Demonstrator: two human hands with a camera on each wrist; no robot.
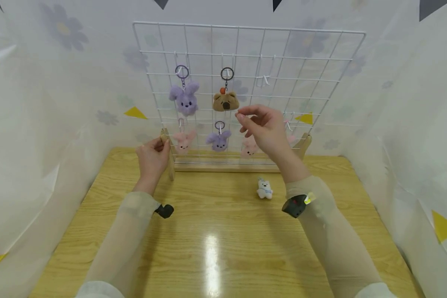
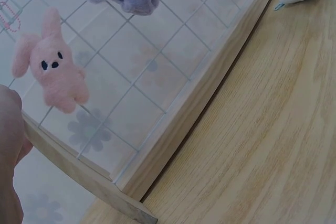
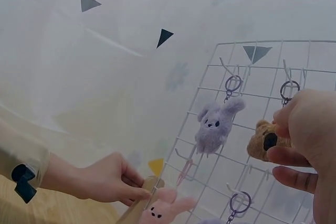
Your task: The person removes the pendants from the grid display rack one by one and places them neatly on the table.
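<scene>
My left hand (image 1: 153,159) grips the top of the wooden post (image 1: 169,165) at the left end of a white wire grid rack (image 1: 268,29). My right hand (image 1: 266,130) is raised in front of the rack, fingers loosely bent, just right of a brown bear keychain (image 1: 220,102); nothing shows in its fingers. The bear hangs by a dark ring from a hook. In the right wrist view the hand covers part of the bear (image 3: 258,142). A purple bunny keychain (image 1: 186,101) hangs left of it. Below hang a pink bunny (image 1: 183,142) and a smaller purple bunny (image 1: 219,142).
A white bear plush (image 1: 264,189) lies on the wooden table (image 1: 216,223) in front of the rack. Another pink plush (image 1: 248,148) hangs partly behind my right hand. A white hook (image 1: 263,80) at upper right carries nothing. Patterned white sheeting surrounds the table.
</scene>
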